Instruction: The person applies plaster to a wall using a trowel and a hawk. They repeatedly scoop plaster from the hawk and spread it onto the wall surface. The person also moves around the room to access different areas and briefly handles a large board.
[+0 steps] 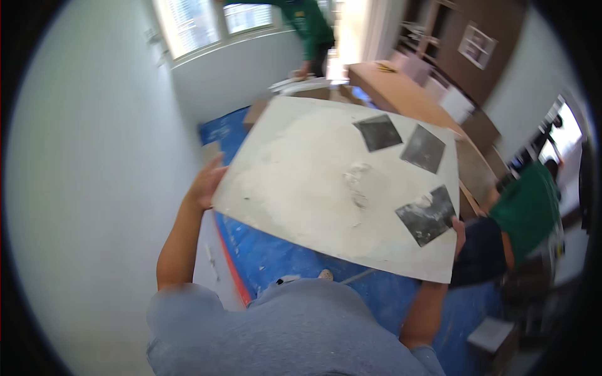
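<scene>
A large white board (251,200) is held up in front of me, tilted a little, with its long sides running left to right. My left hand (205,183) grips its left edge, fingers partly hidden behind it. At the right edge my right hand (460,235) holds on, with most of its fingers under the board. Pale powder or plaster (307,169) seems to cover the middle, with a rough lumpy patch (356,185) there. Toward the right lie three dark grey squares (424,149); the nearest one (427,216) has white smears.
Blue sheeting (276,260) covers the floor below. A white wall (94,188) is close on my left. Beyond the board runs a long wooden counter (389,88). One person in green (307,31) stands by the windows; another (527,200) bends at my right, near a box (491,334).
</scene>
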The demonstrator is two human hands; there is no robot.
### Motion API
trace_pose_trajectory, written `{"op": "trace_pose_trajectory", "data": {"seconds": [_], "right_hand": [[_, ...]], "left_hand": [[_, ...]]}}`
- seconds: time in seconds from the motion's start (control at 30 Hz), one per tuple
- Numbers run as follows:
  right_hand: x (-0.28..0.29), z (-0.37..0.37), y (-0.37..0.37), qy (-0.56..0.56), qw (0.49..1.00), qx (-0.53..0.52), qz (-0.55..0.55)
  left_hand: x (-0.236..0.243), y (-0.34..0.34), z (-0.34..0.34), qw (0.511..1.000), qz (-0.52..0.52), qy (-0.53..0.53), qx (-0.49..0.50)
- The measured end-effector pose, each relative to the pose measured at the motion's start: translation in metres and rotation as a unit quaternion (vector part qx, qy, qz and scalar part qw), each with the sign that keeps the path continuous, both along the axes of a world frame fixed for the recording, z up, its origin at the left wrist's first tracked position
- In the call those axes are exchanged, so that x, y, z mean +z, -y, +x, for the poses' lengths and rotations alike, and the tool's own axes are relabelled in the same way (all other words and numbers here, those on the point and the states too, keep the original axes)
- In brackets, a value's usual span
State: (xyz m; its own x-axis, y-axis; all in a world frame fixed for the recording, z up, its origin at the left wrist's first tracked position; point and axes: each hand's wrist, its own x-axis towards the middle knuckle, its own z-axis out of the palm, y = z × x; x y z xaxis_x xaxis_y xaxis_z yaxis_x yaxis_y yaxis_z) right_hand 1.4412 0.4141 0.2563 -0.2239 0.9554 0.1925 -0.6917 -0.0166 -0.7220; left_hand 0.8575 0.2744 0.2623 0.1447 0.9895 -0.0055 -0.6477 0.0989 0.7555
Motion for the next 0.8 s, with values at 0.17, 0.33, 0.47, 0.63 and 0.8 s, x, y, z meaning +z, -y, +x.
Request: {"op": "trace_pose_trajectory", "data": {"seconds": [0.17,0.33,0.47,0.63,0.8], "right_hand": [[0.016,0.046,-0.011,0.082,0.972,0.212,-0.059],[0.025,0.046,-0.086,0.167,0.921,0.349,-0.046],[0.032,0.053,-0.132,0.228,0.896,0.362,-0.121],[-0.003,-0.022,-0.192,0.345,0.829,0.354,-0.263],[-0.091,-0.065,-0.222,0.461,0.833,0.095,-0.29]], "left_hand": [[-0.041,0.057,0.082,0.91,-0.285,-0.157,0.258],[-0.112,0.142,0.135,0.728,-0.304,-0.379,0.484],[-0.083,0.178,0.184,0.7,-0.337,-0.401,0.484],[-0.062,0.16,0.185,0.637,-0.349,-0.419,0.545],[-0.091,0.101,0.196,0.569,-0.387,-0.515,0.511]]}}
